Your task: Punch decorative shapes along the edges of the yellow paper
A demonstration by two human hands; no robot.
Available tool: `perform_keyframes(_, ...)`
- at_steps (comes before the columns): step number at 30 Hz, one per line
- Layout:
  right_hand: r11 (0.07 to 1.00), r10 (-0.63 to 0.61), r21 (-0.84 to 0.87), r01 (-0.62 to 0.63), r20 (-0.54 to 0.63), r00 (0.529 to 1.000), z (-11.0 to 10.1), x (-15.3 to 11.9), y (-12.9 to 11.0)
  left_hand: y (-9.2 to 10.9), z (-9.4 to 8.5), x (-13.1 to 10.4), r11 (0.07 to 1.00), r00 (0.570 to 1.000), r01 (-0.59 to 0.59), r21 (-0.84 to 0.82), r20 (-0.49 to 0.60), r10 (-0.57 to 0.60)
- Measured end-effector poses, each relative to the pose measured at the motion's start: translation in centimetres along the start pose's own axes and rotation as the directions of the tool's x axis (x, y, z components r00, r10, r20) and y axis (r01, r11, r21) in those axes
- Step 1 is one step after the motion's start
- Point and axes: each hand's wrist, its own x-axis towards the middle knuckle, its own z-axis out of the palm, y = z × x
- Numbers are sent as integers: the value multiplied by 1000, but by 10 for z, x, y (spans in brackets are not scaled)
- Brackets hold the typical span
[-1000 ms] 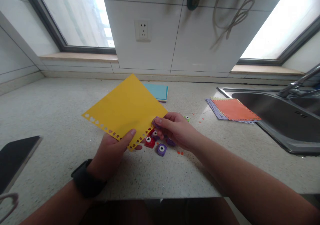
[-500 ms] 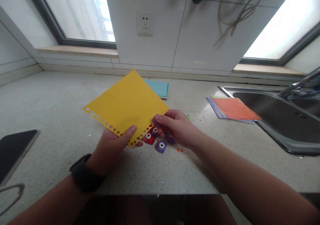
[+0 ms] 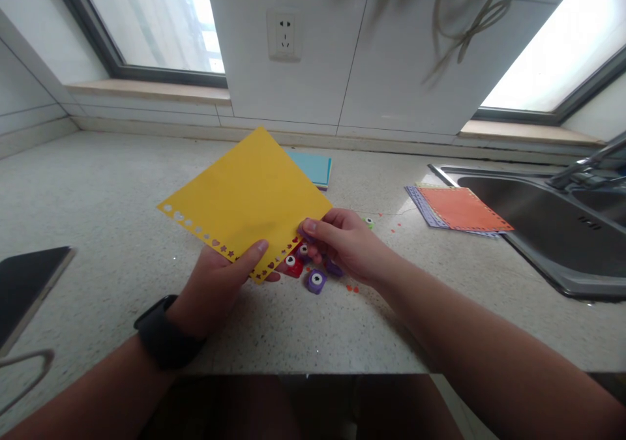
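Observation:
A yellow sheet (image 3: 244, 192) is held tilted above the counter, with small shapes cut along its two near edges. My left hand (image 3: 222, 280) pinches its near corner, thumb on top and fingers underneath. At the sheet's right edge, my right hand (image 3: 342, 238) grips a small purple punch (image 3: 307, 229) between thumb and fingers. Below the hands lie a red punch (image 3: 293, 266), another purple punch (image 3: 316, 281) and more punches, partly covered by the sheet and my right hand.
An orange sheet (image 3: 460, 209) lies on other punched sheets beside the sink (image 3: 557, 244). Behind the yellow sheet is a stack of blue paper (image 3: 315, 168). A dark flat object (image 3: 29, 290) sits at the left. Orange paper bits (image 3: 353, 289) are scattered about.
The camera view has shifted slightly. Both hands keep their holds on the sheet and the punch, with the row of cut shapes looking much the same.

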Motion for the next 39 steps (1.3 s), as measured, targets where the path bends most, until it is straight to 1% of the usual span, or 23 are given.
perform_keyframes(15,999,-30,-38,29,-28,999,2,0,1,-1,-1,0,1000,1000,-10,14,15,10)
perform_keyframes(21,998,-44,-33,44,-9,999,2,0,1,1,-1,-1,1000,1000,-7,23,20,6)
perform_keyframes(28,999,-28,-23,27,-44,999,3,0,1,-2,-2,0,1000,1000,-18,23,19,17)
perform_keyframes(34,999,-42,16,43,-46,998,4,1,2,-1,-1,0,999,999,-33,43,23,32)
perform_keyframes(39,999,-33,0,33,-61,998,5,1,1,-1,-1,0,999,999,-46,29,25,45)
